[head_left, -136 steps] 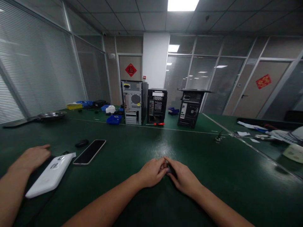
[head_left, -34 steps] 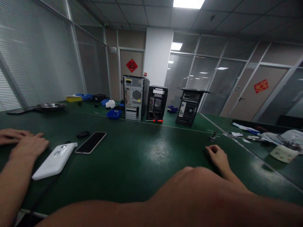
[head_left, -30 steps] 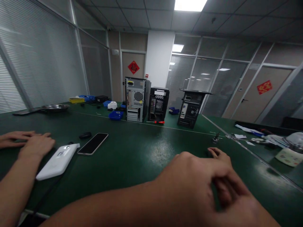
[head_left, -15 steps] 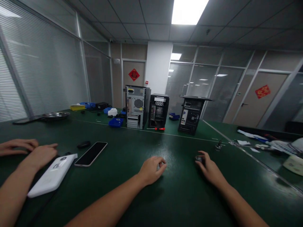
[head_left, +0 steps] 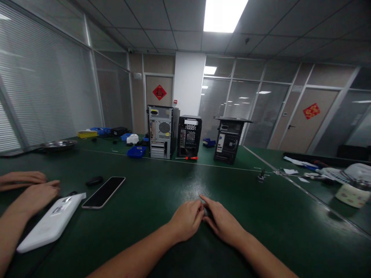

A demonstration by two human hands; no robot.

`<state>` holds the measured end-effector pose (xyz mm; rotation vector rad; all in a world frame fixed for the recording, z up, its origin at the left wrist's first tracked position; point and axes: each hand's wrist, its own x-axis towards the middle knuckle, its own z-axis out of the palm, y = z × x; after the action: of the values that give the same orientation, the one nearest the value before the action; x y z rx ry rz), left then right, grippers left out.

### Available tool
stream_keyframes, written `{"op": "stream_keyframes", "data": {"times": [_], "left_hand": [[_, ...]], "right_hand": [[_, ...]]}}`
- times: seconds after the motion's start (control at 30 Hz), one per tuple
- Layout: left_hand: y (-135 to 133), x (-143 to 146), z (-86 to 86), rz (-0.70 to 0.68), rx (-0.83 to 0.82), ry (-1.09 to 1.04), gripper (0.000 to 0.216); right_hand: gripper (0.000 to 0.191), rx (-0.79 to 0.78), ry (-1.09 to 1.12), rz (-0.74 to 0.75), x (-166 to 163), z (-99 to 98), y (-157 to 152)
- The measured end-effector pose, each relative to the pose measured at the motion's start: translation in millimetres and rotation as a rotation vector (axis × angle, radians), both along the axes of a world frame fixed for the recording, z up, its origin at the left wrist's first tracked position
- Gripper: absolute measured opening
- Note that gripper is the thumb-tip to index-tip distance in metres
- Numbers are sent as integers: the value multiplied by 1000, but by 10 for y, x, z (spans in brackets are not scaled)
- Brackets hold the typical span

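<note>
My left hand (head_left: 185, 221) and my right hand (head_left: 223, 223) meet in the middle of the green table (head_left: 162, 193), close in front of me. Their fingertips come together on a small dark part (head_left: 206, 211), which they mostly hide, so I cannot make out its shape. Both hands rest low on the tabletop with fingers curled.
Another person's hands (head_left: 29, 193) lie at the left by a white device (head_left: 49, 224), a black phone (head_left: 103, 192) and a small black item (head_left: 94, 180). Three PC towers (head_left: 160, 131) stand at the back beside a red screwdriver (head_left: 188, 157) and a blue bin (head_left: 136, 151). Papers and clutter (head_left: 348, 181) lie at the right.
My hands were apart half a second ago, the right one holding the small part off to the right. Now they have come together at the centre. The view has tilted slightly.
</note>
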<state>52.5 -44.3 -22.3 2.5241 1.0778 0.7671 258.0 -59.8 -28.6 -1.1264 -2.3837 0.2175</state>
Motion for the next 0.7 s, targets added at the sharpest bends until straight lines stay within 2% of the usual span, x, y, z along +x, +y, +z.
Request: {"op": "stream_keyframes", "data": {"times": [0.2,0.37,0.5,0.6,0.7], "left_hand": [[66,-31,-27,4,-96,-73,12],[129,-33,-57,25,-46,-44,19],[184,-32,-92,76,-51,-79,16],[199,-42,-97,42,-70,-95,10],[182,-48,-83,-23,-57,-87,8]], "right_hand": [[65,68,-23,29,-5,16,-5],[63,76,-17,48,34,1,45],[55,121,5,-50,91,-10,69],[46,154,33,-109,90,14,28],[37,142,-20,-56,15,54,-34]]}}
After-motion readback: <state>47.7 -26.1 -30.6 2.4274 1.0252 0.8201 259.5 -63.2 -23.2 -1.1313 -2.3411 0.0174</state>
